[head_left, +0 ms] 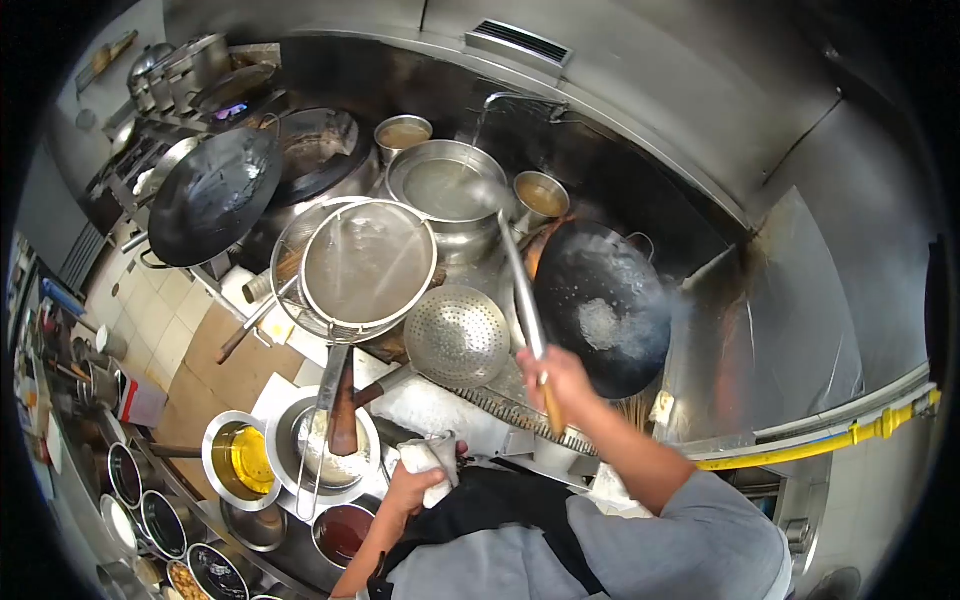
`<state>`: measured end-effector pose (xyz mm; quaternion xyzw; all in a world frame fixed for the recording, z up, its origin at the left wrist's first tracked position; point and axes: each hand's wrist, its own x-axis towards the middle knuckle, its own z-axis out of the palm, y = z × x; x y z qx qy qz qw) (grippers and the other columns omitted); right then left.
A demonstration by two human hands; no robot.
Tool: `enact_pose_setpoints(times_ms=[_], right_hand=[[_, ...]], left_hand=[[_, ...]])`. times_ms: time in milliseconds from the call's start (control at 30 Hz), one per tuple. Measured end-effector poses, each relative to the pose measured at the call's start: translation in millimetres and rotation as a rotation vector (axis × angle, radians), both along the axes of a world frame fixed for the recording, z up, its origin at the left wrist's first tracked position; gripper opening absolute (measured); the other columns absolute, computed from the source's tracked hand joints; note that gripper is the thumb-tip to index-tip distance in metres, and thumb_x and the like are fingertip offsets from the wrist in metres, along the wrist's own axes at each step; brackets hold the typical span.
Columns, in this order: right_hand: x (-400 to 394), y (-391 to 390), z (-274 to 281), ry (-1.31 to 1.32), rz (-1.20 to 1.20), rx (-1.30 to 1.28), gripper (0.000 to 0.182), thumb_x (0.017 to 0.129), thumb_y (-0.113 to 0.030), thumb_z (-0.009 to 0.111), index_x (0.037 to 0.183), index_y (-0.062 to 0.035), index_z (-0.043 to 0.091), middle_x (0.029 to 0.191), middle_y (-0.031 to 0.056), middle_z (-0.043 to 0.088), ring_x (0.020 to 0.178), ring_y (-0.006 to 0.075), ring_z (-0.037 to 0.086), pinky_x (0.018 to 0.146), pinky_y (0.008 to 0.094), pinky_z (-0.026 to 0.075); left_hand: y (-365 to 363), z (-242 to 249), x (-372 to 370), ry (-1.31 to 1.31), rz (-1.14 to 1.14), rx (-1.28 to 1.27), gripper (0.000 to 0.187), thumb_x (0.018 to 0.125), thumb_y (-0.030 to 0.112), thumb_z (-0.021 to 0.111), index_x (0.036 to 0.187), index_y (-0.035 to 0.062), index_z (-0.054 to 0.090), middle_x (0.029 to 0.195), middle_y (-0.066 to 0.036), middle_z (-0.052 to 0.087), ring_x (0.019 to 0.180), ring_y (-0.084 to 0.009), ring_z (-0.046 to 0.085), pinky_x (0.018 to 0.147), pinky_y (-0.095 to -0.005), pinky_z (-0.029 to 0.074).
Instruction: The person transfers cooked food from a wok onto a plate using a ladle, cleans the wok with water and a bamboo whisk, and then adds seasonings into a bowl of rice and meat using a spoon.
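My right hand (558, 382) is closed around the handle of a long metal ladle (524, 290) with a wooden end. The ladle's head is blurred by motion at the right rim of a large metal pot (460, 240), into which a tap (483, 115) runs water. To the right of the ladle, a black wok (570, 275) sits on the stove, with steam and a small pale bubbling patch of liquid in it. Near my waist, my left hand (408, 490) grips a folded white cloth (430, 466).
A mesh strainer (368, 265) and a perforated skimmer (457, 337) lie left of the ladle. Another black wok (215, 195) tilts at the left. A pot of yellow oil (213, 452) and several sauce containers stand lower left. A yellow pipe (790, 452) runs along the right.
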<state>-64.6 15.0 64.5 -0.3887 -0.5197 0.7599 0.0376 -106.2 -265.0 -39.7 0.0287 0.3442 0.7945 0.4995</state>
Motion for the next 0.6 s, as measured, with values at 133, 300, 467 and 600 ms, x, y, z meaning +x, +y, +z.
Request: enact_pose_setpoints(times_ms=[133, 300, 467, 600], right_hand=[[-99.7, 91.8, 1.0, -0.182, 0.13, 0.918, 0.025, 0.092, -0.025, 0.056, 0.095, -0.0001, 0.054, 0.063, 0.0067, 0.053, 0.042, 0.017, 0.049, 0.034, 0.0346, 0.044], [-219.8, 137.5, -48.1, -0.479, 0.695, 1.23, 0.028, 0.091, -0.02, 0.051, 0.08, 0.0049, 0.059, 0.057, 0.0108, 0.056, 0.046, 0.0264, 0.06, 0.038, 0.0342, 0.044], [-218.8, 114.4, -10.0, -0.079, 0.083, -0.453, 0.016, 0.09, -0.013, 0.056, 0.08, -0.0024, 0.05, 0.052, -0.0043, 0.039, 0.039, 0.0062, 0.038, 0.036, 0.0181, 0.034], [-144.1, 136.2, 1.8, 0.322, 0.027, -0.933, 0.028, 0.094, -0.009, 0.049, 0.113, 0.0082, 0.037, 0.054, -0.0032, 0.038, 0.041, 0.006, 0.041, 0.035, 0.018, 0.035]], left_hand=[[2.3, 13.7, 5.3, -0.063, 0.102, -0.009, 0.054, 0.073, 0.011, 0.063, 0.122, -0.0085, 0.05, 0.115, -0.021, 0.062, 0.099, -0.0327, 0.064, 0.086, -0.0408, 0.052], [-16.3, -47.8, 21.9, -0.388, 0.013, 0.04, 0.051, 0.077, 0.013, 0.056, 0.12, -0.0127, 0.046, 0.104, -0.024, 0.063, 0.094, -0.0371, 0.064, 0.088, -0.046, 0.052], [-20.8, -36.2, 32.7, -0.368, 0.003, -0.068, 0.043, 0.079, 0.017, 0.062, 0.111, -0.0092, 0.051, 0.091, -0.021, 0.064, 0.088, -0.0343, 0.065, 0.09, -0.0474, 0.051], [-5.1, 17.5, 43.5, -0.304, 0.034, -0.277, 0.041, 0.077, 0.021, 0.065, 0.106, -0.0061, 0.055, 0.089, -0.02, 0.064, 0.083, -0.0331, 0.065, 0.088, -0.0447, 0.053]])
